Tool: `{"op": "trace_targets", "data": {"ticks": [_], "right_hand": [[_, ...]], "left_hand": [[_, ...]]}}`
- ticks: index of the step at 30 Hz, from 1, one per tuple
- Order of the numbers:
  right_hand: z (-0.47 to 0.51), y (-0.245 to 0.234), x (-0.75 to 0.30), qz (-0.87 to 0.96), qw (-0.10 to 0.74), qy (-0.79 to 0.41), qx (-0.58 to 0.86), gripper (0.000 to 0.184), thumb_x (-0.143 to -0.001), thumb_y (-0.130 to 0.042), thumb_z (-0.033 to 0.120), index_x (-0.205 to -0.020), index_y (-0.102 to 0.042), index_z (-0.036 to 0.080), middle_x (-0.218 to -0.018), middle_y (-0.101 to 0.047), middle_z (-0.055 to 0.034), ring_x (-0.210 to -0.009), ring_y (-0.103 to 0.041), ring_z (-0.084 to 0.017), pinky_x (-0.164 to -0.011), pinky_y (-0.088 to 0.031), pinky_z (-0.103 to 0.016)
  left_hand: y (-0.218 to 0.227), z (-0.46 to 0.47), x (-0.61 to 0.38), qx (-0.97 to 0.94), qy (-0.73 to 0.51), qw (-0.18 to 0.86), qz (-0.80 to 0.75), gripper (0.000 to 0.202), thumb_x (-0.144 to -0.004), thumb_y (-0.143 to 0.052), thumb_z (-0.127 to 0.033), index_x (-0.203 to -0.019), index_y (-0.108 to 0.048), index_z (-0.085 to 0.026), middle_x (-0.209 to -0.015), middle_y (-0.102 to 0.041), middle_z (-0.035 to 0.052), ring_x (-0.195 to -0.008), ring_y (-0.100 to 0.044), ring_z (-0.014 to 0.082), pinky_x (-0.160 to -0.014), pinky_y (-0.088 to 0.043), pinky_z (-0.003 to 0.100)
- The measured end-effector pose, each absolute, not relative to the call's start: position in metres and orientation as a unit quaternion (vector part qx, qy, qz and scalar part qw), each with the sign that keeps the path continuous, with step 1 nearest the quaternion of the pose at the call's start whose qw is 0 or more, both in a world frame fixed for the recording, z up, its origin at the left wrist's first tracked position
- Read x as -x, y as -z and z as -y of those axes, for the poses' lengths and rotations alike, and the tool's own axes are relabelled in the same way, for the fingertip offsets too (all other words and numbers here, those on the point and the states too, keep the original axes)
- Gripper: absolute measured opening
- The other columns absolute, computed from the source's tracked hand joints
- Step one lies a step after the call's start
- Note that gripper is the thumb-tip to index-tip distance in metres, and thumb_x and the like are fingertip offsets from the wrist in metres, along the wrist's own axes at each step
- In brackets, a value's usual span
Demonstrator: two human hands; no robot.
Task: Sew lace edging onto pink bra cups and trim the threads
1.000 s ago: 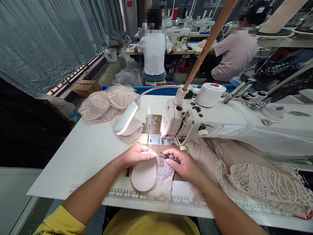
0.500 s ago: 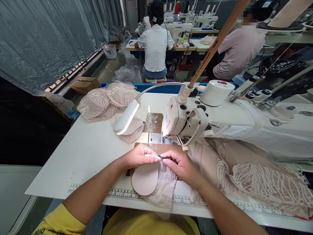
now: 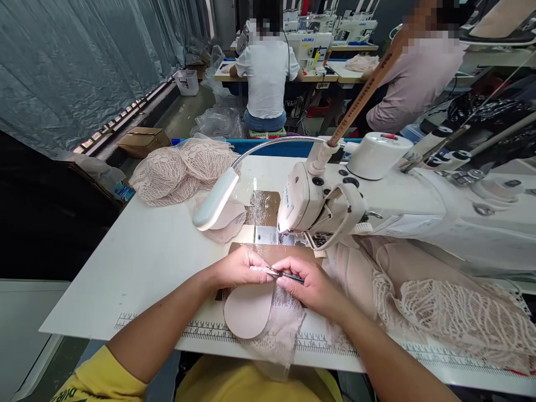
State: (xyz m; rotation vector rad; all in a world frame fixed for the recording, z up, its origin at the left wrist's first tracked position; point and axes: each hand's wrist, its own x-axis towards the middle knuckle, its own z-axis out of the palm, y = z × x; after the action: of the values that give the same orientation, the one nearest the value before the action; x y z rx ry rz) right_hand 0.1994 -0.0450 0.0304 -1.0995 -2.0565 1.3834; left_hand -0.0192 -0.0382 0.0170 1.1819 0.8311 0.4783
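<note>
My left hand [image 3: 234, 268] pinches the top edge of a beige padded cup [image 3: 248, 310] with a piece of pale lace [image 3: 285, 324] lying over its right side. My right hand [image 3: 312, 285] is closed on a small dark metal tool [image 3: 287, 274], tweezers or snips, whose tip touches the lace edge between my two hands. Both hands work just in front of the needle plate [image 3: 268, 234] of a white sewing machine [image 3: 335, 204]. The lace hangs over the table's front edge with its printed ruler strip [image 3: 201, 330].
A pile of lace cups [image 3: 180, 170] sits at the back left of the white table [image 3: 146, 257]. A gooseneck lamp [image 3: 215, 198] hangs over one cup. More beige lace fabric [image 3: 439, 312] is heaped at right. Two people sit at sewing machines beyond.
My hands have drawn closer together over the cup's top edge. The lace has slid further down over the table's front edge. The head camera has tilted slightly.
</note>
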Motion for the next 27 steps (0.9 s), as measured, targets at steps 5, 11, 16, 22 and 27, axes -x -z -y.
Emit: {"op": "trace_targets", "data": {"ticks": [5, 11, 16, 22, 27], "right_hand": [[0.048, -0.026, -0.194, 0.739, 0.218, -0.492, 0.406, 0.017, -0.088, -0.056, 0.033, -0.094, -0.066, 0.021, -0.084, -0.067, -0.001, -0.075, -0.06, -0.015, -0.068, -0.046, -0.026], [0.044, -0.02, -0.198, 0.701, 0.245, -0.509, 0.436, 0.016, -0.088, -0.055, 0.032, -0.09, -0.064, 0.019, -0.083, -0.067, -0.0022, -0.075, -0.061, -0.016, -0.069, -0.047, -0.027], [0.041, -0.017, -0.202, 0.682, 0.25, -0.547, 0.416, 0.018, -0.086, -0.056, 0.034, -0.093, -0.061, 0.017, -0.084, -0.065, -0.0033, -0.076, -0.061, -0.016, -0.071, -0.049, -0.029], [0.045, -0.018, -0.194, 0.682, 0.22, -0.551, 0.428, 0.043, -0.077, -0.067, 0.037, -0.116, -0.057, 0.021, -0.087, -0.063, -0.0009, -0.076, -0.059, -0.017, -0.068, -0.046, -0.028], [0.042, -0.022, -0.199, 0.737, 0.17, -0.464, 0.46, 0.011, -0.08, -0.055, 0.023, -0.072, -0.06, 0.019, -0.07, -0.059, 0.0007, -0.069, -0.054, -0.016, -0.063, -0.041, -0.027]], "left_hand": [[-0.021, 0.038, 0.017, -0.562, -0.186, 0.72, -0.362, 0.044, -0.073, -0.072, -0.047, -0.056, -0.056, -0.01, -0.054, -0.025, -0.0063, -0.053, -0.018, 0.0056, -0.048, -0.012, 0.023], [-0.02, 0.038, 0.018, -0.562, -0.198, 0.712, -0.371, 0.038, -0.074, -0.072, -0.045, -0.079, -0.072, -0.008, -0.063, -0.052, -0.0002, -0.059, -0.04, 0.009, -0.054, -0.032, 0.022], [-0.017, 0.039, 0.018, -0.557, -0.203, 0.714, -0.373, 0.038, -0.075, -0.072, -0.043, -0.092, -0.074, -0.009, -0.075, -0.067, 0.0051, -0.068, -0.055, 0.0136, -0.064, -0.044, 0.023], [-0.022, 0.036, 0.022, -0.61, -0.191, 0.689, -0.342, 0.032, -0.078, -0.068, -0.033, -0.099, -0.071, -0.009, -0.09, -0.069, 0.0066, -0.08, -0.06, 0.0162, -0.072, -0.046, 0.023], [-0.041, 0.035, 0.044, -0.698, -0.119, 0.595, -0.381, 0.044, -0.074, -0.066, -0.02, -0.117, -0.063, -0.015, -0.105, -0.066, 0.0053, -0.084, -0.059, 0.0172, -0.068, -0.045, 0.022]]}}
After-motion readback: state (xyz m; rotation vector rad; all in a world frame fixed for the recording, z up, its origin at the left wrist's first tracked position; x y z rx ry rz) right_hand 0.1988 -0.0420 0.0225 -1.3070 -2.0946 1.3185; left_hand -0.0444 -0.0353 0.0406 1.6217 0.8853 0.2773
